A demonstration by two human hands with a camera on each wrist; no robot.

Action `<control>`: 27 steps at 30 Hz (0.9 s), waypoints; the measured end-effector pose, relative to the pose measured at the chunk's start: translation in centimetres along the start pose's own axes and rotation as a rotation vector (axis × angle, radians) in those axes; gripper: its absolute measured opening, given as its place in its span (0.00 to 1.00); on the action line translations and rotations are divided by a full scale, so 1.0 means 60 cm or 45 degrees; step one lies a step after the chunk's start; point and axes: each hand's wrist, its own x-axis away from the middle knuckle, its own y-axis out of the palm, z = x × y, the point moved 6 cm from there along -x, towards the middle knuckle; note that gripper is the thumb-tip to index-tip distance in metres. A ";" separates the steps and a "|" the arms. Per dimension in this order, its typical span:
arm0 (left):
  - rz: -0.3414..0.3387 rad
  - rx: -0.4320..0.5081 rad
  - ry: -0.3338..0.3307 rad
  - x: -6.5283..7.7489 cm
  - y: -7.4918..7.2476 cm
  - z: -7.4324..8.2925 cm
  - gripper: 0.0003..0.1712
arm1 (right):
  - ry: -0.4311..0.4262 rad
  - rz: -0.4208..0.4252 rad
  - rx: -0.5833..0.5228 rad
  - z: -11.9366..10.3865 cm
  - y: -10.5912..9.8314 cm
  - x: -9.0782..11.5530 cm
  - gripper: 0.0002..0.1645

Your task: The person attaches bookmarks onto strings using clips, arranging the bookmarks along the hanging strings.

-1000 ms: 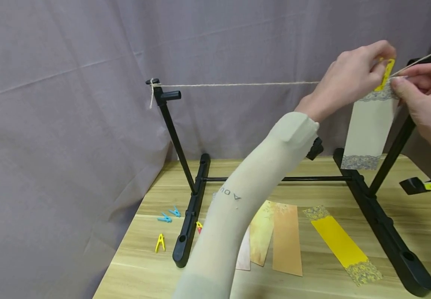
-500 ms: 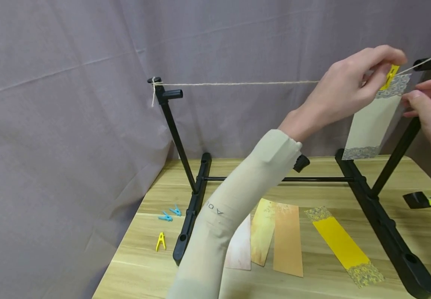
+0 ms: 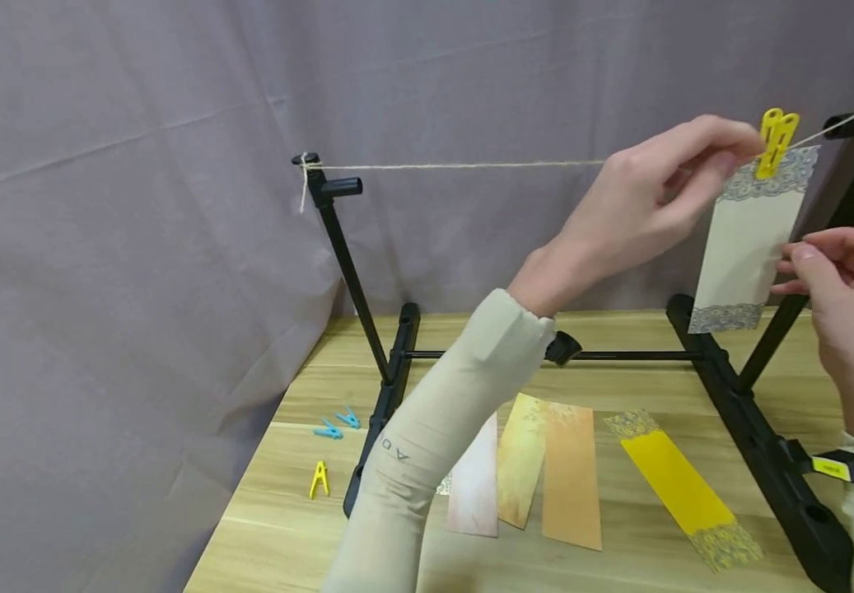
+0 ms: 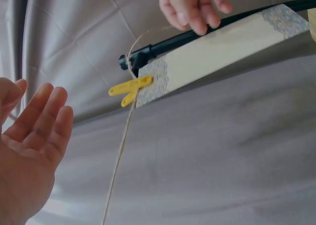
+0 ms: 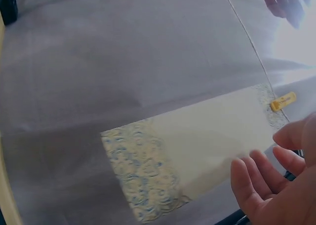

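A cream paper strip (image 3: 749, 239) with lace-patterned ends hangs from the string (image 3: 464, 166), held there by a yellow clothespin (image 3: 777, 144). My left hand (image 3: 656, 181) is just left of the clothespin, apart from it, fingers relaxed and holding nothing. In the left wrist view a gap shows between the left hand (image 4: 37, 136) and the yellow clothespin (image 4: 131, 89). Beside the strip's right edge is my right hand (image 3: 852, 288), its fingers loosely bent around nothing. Whether its fingertips touch the strip (image 5: 212, 136) I cannot tell from the right wrist view.
A black stand (image 3: 352, 280) carries the string between its posts. On the wooden table (image 3: 263, 527) lie a yellow strip (image 3: 674, 482), an orange strip (image 3: 571, 478), other paler strips (image 3: 473, 486), two blue clothespins (image 3: 338, 424) and a yellow clothespin (image 3: 319, 479). Grey cloth (image 3: 137, 247) hangs behind.
My left hand has let go of the yellow clothespin and moved left and down. My right hand has released the strip's upper corner and dropped lower. The strip now hangs from the clothespin.
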 end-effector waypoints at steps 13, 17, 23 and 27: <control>0.235 0.173 0.107 0.085 -0.046 0.008 0.10 | 0.026 -0.234 0.105 0.065 0.030 0.058 0.14; 0.290 0.181 0.110 0.114 -0.048 -0.009 0.10 | 0.005 -0.351 0.152 0.087 0.045 0.072 0.12; 0.346 0.207 0.039 0.159 -0.060 -0.018 0.10 | 0.039 -0.521 0.153 0.118 0.050 0.079 0.12; 0.364 0.186 -0.019 0.190 -0.056 -0.049 0.09 | 0.016 -0.650 0.256 0.137 0.052 0.087 0.11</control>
